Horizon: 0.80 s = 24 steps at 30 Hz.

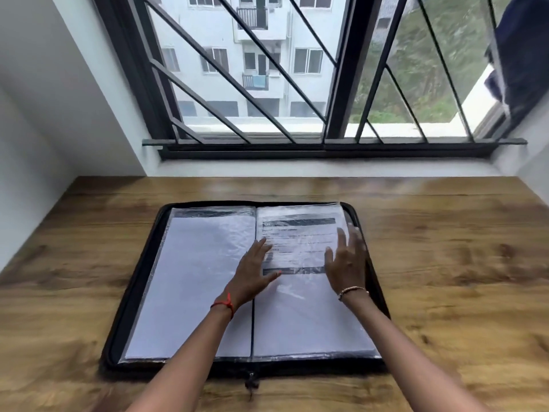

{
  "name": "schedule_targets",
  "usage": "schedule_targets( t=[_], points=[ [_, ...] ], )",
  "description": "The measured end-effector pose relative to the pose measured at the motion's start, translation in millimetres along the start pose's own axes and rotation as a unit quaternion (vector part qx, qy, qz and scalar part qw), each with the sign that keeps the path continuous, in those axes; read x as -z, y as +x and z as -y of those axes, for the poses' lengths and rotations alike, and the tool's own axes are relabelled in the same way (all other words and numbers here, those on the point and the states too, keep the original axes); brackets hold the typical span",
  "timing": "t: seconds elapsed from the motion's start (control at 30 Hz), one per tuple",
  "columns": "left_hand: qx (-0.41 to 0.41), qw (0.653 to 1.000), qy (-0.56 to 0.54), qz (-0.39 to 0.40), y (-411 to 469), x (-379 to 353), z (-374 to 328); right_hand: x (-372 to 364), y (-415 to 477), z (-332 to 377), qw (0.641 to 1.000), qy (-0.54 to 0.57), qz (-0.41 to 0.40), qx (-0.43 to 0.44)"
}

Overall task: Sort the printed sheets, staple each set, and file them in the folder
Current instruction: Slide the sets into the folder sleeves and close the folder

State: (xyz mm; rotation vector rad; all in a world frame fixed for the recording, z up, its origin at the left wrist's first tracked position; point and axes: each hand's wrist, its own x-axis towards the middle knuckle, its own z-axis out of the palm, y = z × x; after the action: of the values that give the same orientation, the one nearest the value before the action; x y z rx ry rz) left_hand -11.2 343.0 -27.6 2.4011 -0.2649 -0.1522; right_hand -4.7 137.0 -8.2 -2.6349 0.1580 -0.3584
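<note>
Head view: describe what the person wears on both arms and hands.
No sleeves are in view. The left hand has a knotted red thread at its wrist; the right hand has a thin, pale beaded bracelet at its wrist.

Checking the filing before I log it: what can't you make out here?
Head view only:
Printed sheet text: unreadable, motion blur and sleeve glare.
Sheet's middle: covered by left hand and right hand.
Any staple: too small, lost in glare.
</note>
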Motion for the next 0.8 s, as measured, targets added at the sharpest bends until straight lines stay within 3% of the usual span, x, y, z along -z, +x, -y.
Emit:
schedule_targets(
  t=[0.1, 0.27, 0.43, 0.5, 0.67, 0.8],
  points=[
    [-0.021, 0.999, 0.005, -0.038, -1.3, -3.8, 9.0, -24.2, -6.2, 25.6, 0.989, -0.041, 0.081, 0.114],
    [-0.006, 0.986, -0.096, -0.138, -8.2, -11.4, 8.0, -61.0, -12.3, 68.4, 0.945, -0.112, 0.218, 0.216],
    [0.027, 0.968, -0.154, -0.195, -9.3, -11.6, 9.9, -77.3, 12.4, 103.3, 0.948, -0.102, 0.248, 0.172],
    [0.039, 0.970, -0.143, -0.191, -8.1, -12.5, 10.7, -88.8, 29.6, 103.4, 0.936, -0.115, 0.263, 0.203],
    [0.016, 0.988, 0.007, -0.155, -3.7, -22.1, 16.3, -96.4, 58.2, 83.5, 0.950, -0.121, 0.253, 0.137],
    [0.021, 0.986, 0.056, -0.154, -2.3, -24.0, 17.5, -80.2, 75.1, 43.8, 0.963, -0.119, 0.234, 0.067]
  ],
)
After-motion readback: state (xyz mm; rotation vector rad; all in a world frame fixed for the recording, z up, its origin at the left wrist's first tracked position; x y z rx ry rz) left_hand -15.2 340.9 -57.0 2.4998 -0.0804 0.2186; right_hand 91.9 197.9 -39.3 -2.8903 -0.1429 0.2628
